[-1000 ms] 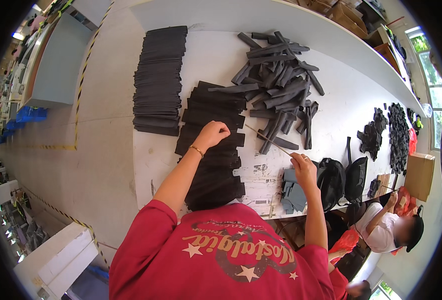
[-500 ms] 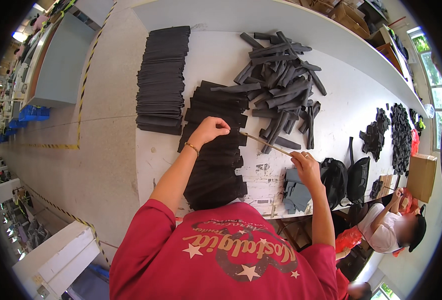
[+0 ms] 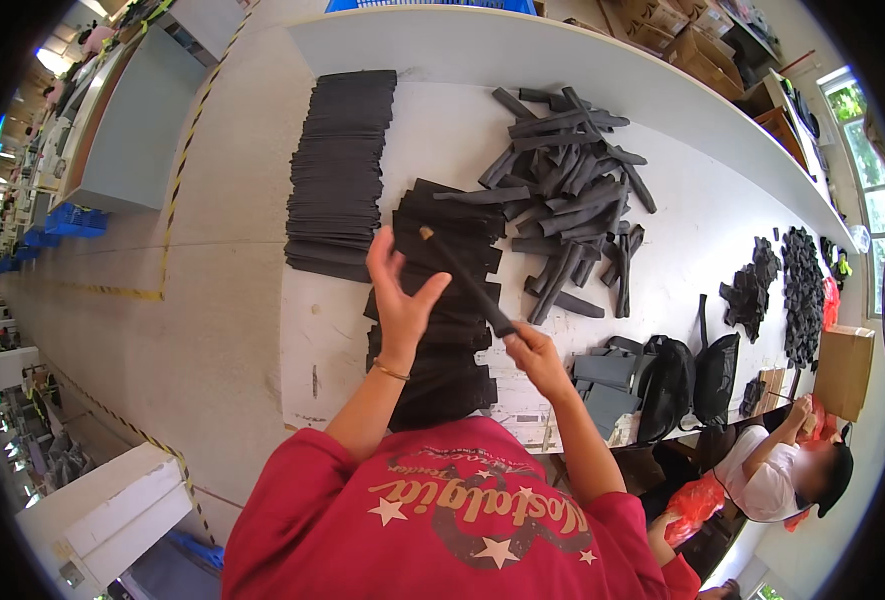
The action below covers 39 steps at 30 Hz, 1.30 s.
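Observation:
My right hand (image 3: 534,355) grips the near end of a black fabric tube (image 3: 470,284), which sleeves a thin stick. A tan tip (image 3: 425,232) of that stick pokes out of the tube's far end. Left of it, my left hand (image 3: 400,305) is raised with thumb and fingers apart, holding nothing. Beneath both hands lies a stack of flat black fabric strips (image 3: 452,208) in an overlapping row. Farther right is a loose heap of dark rolled tubes (image 3: 572,165).
A neat column of dark strips (image 3: 337,170) lies at the table's left. To the right are black bags (image 3: 667,385), grey pieces (image 3: 607,385) and small black piles (image 3: 752,285). A raised board (image 3: 562,55) edges the far side. A person in white (image 3: 767,470) sits at right.
Earlier, the stick showed bare between my hands; now a black tube covers most of it. My left hand has opened from a pinch, and my right hand has moved left and nearer.

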### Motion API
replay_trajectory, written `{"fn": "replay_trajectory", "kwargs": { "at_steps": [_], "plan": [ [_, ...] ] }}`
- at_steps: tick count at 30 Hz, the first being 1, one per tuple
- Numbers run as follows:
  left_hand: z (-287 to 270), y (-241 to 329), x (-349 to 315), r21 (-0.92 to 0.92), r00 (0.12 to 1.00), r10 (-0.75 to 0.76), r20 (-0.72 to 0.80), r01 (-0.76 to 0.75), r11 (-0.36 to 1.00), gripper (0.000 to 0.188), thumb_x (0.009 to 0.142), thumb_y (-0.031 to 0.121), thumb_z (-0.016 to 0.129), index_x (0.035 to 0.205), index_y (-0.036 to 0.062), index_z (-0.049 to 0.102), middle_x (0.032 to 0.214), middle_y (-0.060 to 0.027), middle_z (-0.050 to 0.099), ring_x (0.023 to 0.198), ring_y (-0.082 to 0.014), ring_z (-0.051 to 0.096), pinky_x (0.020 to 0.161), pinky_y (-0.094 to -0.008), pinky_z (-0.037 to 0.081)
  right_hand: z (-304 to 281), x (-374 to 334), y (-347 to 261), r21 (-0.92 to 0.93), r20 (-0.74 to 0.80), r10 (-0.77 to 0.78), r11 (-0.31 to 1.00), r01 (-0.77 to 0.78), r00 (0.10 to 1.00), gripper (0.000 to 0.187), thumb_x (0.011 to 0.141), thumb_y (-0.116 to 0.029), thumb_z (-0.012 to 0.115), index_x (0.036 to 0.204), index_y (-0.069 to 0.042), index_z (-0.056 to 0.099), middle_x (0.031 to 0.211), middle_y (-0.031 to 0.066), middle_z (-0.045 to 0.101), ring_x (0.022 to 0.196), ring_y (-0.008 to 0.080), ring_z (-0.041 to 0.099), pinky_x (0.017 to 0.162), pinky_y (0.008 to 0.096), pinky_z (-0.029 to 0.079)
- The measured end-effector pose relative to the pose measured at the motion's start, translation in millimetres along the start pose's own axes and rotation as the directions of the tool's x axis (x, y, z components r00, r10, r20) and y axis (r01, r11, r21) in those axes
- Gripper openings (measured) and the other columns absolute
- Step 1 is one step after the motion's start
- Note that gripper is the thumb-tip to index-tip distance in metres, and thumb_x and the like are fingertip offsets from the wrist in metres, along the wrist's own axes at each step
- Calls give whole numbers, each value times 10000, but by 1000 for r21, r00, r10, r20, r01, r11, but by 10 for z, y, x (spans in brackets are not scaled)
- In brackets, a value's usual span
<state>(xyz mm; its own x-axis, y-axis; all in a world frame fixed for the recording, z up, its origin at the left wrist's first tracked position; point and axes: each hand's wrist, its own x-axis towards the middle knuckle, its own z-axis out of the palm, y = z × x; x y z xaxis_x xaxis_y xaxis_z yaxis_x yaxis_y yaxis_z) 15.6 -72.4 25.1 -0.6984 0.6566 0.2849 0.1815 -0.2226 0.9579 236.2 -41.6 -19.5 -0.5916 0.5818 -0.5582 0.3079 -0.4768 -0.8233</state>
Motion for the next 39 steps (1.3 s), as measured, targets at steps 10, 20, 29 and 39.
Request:
{"fn": "replay_trajectory", "kwargs": {
  "at_steps": [10, 20, 29, 39],
  "plan": [
    [29, -461, -413, -800, 554, -808, 200, 568, 192, 192, 838, 185, 709, 950, 53, 625, 729, -51, 617, 598, -178, 575, 624, -355, 507, 842, -135, 287, -519, -240, -443, 810, 272, 864, 165, 943, -88, 463, 1070, -24, 548, 830, 247, 612, 758, 445, 595, 620, 455, 468],
    [-69, -546, -254, -563, 580, -776, 247, 738, 372, 207, 877, 255, 664, 919, 56, 626, 619, -11, 554, 361, -77, 389, 368, -217, 283, 393, -1104, 485, -482, -68, -125, 873, 78, 990, 175, 977, -146, 453, 1043, -33, 570, 593, 61, 478, 541, 147, 489, 508, 305, 401],
    [137, -339, -610, -524, 625, -673, 395, 755, 394, 436, 926, 459, 522, 983, 28, 539, 666, -79, 596, 522, -182, 584, 481, -310, 500, 505, -898, 312, -401, -155, -152, 913, 78, 976, 196, 974, -173, 462, 1010, -17, 575, 628, 120, 508, 562, 210, 492, 555, 335, 424],
    [-228, -681, 262, -746, 696, -713, 85, 519, 417, 326, 983, 338, 450, 726, 137, 461, 502, 31, 329, 372, -81, 258, 346, -234, 200, 70, -1683, 151, -348, 31, 117, 932, -99, 993, 176, 938, -162, 530, 929, -15, 626, 596, -12, 458, 591, 72, 426, 532, 242, 355]
  ]
}}
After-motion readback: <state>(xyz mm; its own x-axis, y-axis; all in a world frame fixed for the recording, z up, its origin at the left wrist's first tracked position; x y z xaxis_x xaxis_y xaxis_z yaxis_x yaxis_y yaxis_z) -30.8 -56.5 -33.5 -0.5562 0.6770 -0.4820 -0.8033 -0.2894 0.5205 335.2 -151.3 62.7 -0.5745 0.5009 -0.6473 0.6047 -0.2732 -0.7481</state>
